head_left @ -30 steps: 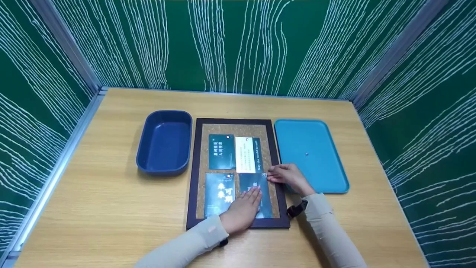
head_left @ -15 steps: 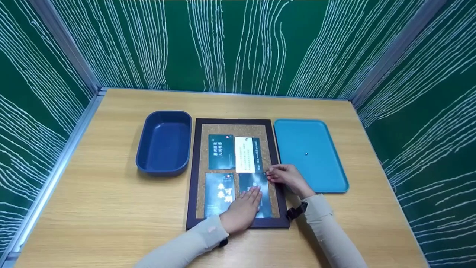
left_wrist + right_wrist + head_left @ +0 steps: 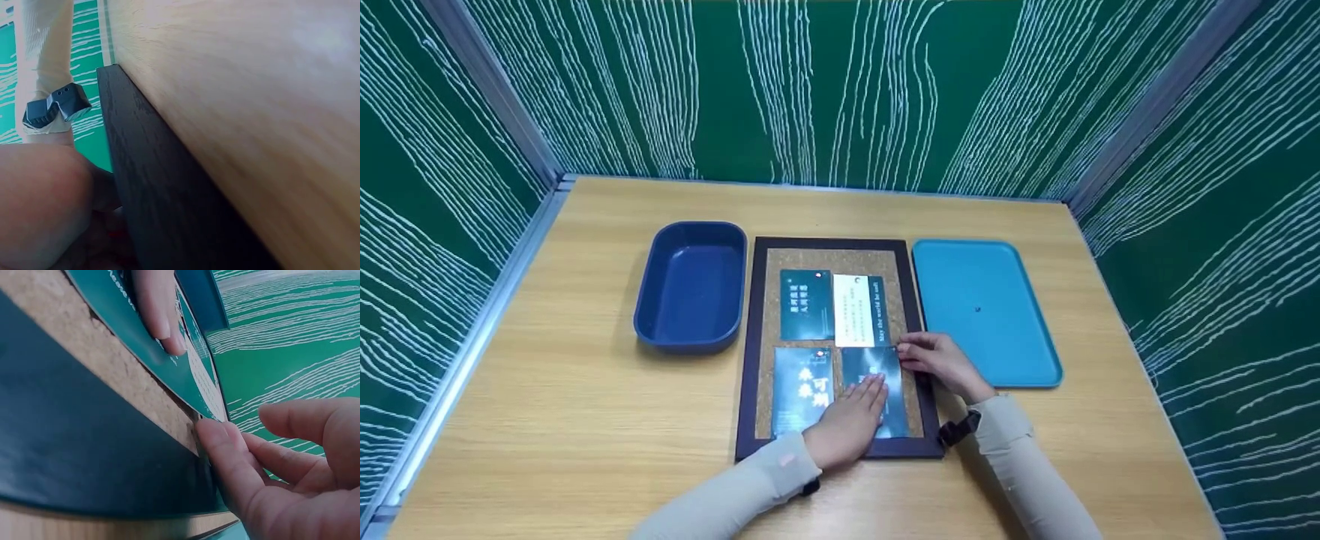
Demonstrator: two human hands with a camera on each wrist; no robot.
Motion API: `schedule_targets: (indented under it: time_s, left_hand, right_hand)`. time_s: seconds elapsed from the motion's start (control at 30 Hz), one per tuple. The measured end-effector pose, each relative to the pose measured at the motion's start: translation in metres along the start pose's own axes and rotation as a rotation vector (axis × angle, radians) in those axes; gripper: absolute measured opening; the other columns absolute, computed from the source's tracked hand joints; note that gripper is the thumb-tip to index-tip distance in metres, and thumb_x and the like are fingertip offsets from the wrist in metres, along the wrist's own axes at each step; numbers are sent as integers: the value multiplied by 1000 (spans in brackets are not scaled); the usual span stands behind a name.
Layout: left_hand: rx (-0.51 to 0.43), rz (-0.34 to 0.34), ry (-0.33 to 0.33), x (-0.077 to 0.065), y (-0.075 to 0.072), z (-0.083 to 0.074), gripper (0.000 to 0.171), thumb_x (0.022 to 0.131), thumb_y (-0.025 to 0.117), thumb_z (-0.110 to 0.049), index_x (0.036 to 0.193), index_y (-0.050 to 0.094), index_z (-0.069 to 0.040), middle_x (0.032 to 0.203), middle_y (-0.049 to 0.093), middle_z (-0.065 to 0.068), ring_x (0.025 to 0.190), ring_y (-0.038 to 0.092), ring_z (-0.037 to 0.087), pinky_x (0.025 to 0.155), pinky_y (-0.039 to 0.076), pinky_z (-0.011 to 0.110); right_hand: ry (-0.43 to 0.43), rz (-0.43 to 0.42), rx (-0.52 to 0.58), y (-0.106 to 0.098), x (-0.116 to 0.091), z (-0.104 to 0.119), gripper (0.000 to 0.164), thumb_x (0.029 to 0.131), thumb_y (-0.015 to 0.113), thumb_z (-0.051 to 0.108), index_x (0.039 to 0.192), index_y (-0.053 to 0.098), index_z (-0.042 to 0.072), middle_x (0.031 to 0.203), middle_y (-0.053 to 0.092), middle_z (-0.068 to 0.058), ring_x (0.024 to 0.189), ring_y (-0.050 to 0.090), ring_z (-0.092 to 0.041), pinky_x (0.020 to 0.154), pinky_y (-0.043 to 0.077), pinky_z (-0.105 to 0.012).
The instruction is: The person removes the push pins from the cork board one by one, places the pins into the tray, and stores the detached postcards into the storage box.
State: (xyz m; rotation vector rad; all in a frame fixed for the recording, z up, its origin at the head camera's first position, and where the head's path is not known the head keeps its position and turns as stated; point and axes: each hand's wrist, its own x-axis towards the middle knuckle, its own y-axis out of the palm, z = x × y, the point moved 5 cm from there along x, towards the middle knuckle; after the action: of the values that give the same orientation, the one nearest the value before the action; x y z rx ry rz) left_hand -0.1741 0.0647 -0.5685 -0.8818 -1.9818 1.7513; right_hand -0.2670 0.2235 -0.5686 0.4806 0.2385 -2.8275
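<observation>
A cork board (image 3: 877, 262) in a dark frame lies on the table with several postcards on it. My left hand (image 3: 846, 424) lies with straight fingers across the lower right postcard (image 3: 896, 405), a dark green one with white lettering. At this postcard's upper right corner, my right hand (image 3: 941, 360) has its thumb and a finger together. In the right wrist view the right fingertips (image 3: 211, 430) meet at the corner of the green postcard (image 3: 152, 360); whether a pin is between them is hidden. The left wrist view shows mostly the frame's dark edge (image 3: 146, 169).
Left of the board stands a deep blue bin (image 3: 690, 289). To its right lies a flat turquoise tray (image 3: 997, 277) bearing a small dark speck (image 3: 978, 309). Three other postcards, one being green (image 3: 806, 319), sit on the cork. Green panels (image 3: 877, 90) surround the wooden table (image 3: 540, 375).
The left hand stays in place. The right fingers shift very slightly at the postcard's upper right corner; a pale spot seen there earlier is no longer visible.
</observation>
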Motion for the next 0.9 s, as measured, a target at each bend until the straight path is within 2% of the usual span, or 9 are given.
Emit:
schedule_targets:
  time_s: [0.3, 0.63, 0.9]
  left_hand:
    - [10, 26, -21, -1, -2, -1, 51, 105, 35, -27, 150, 30, -5, 159, 24, 10, 147, 25, 23, 118, 28, 36]
    - [-5, 45, -19, -1, -1, -1, 52, 105, 34, -28, 151, 28, -4, 159, 22, 11, 147, 23, 24, 118, 28, 37]
    - [-6, 40, -19, -1, 0, 0, 52, 105, 34, -29, 151, 27, -5, 160, 21, 10, 147, 23, 23, 118, 28, 37]
  right_hand:
    - [-47, 54, 9, 6, -3, 2, 43, 98, 48, 3, 133, 39, -21, 132, 46, -39, 108, 64, -25, 92, 54, -31]
    - [-28, 15, -59, 8, -4, 1, 39, 98, 48, 2, 131, 45, -18, 128, 52, -36, 104, 66, -26, 88, 56, -30]
    - [-5, 11, -109, 9, -7, -3, 34, 97, 52, 3, 125, 53, -17, 117, 60, -33, 87, 70, -19, 80, 58, -30]
